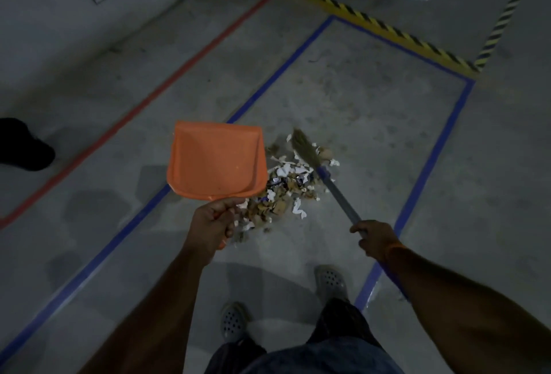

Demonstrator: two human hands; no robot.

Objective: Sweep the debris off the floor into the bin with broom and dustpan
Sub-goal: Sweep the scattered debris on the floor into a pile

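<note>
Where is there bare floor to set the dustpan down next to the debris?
Bare concrete lies between the debris pile and the right-hand blue tape line, and beyond the broom head toward the striped tape. It is crowded near the left hand, where scraps reach the dustpan.
</note>
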